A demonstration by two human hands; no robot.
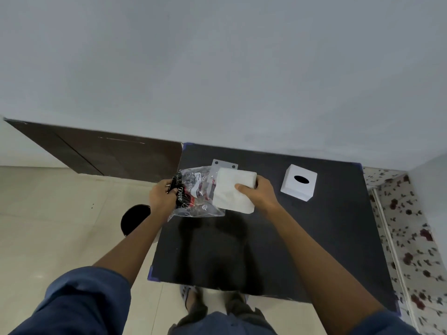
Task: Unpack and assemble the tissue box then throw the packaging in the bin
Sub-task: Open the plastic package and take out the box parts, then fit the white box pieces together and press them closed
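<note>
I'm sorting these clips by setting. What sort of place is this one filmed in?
Probably a room in a home, not a workshop. It shows cream floor tiles, a plain grey wall, a floral-patterned surface at the right, and a small black table pushed into the corner.

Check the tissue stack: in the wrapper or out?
Mostly out: the tissue stack projects from the plastic wrapper, right hand gripping it, left hand holding the wrapper.

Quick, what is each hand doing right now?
Left hand: closed on the clear plastic packaging.
Right hand: closed on the white tissue stack, partly out of the packaging.
</note>
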